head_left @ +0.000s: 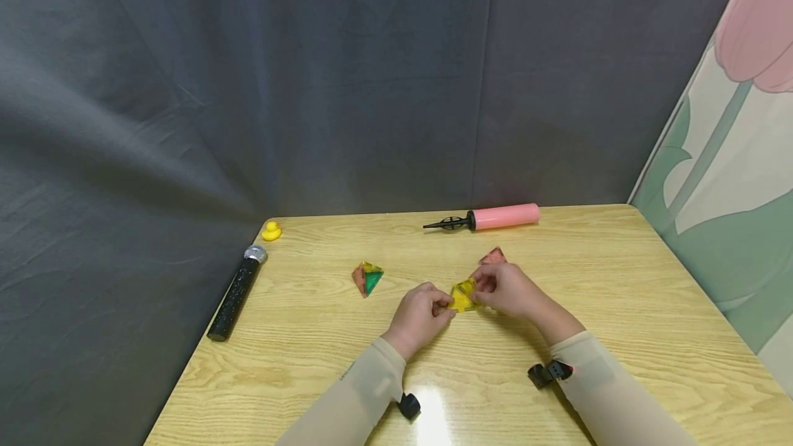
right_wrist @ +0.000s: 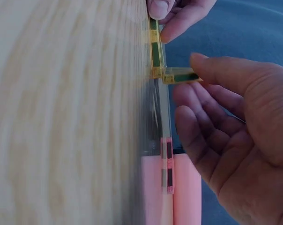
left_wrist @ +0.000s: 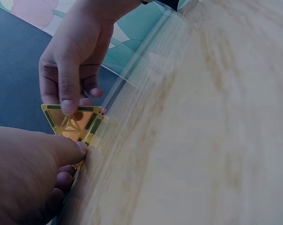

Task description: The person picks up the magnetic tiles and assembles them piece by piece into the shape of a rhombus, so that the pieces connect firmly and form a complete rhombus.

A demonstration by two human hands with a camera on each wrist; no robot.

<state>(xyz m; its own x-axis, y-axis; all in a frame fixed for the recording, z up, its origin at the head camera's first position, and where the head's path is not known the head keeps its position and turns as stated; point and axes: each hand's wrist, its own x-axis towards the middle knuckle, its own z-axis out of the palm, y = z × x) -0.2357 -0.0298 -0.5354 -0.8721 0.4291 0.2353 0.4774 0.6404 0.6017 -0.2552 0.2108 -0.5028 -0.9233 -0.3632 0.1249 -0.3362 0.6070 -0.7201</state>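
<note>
Two translucent yellow magnetic tiles meet at an edge between the hands. My left hand (head_left: pixel 421 319) pinches the near-left end of the tile lying on the tabletop (right_wrist: pixel 155 51). The other one, a triangular tile (left_wrist: pixel 66 123), stands up at an angle from it, and my right hand (head_left: pixel 511 289) pinches it between thumb and fingers. Just beyond the right hand, a red-pink tile (head_left: pixel 493 255) lies on the table, partly hidden by that hand. Farther left sits a small pyramid-like piece (head_left: pixel 372 282) with red, yellow and green faces.
A pink hand pump (head_left: pixel 504 217) with a black nozzle lies near the wooden table's (head_left: pixel 297 370) back edge. Along the left edge are a yellow rubber duck (head_left: pixel 271 231) and a black microphone (head_left: pixel 235 298). A dark curtain (head_left: pixel 372 88) hangs behind.
</note>
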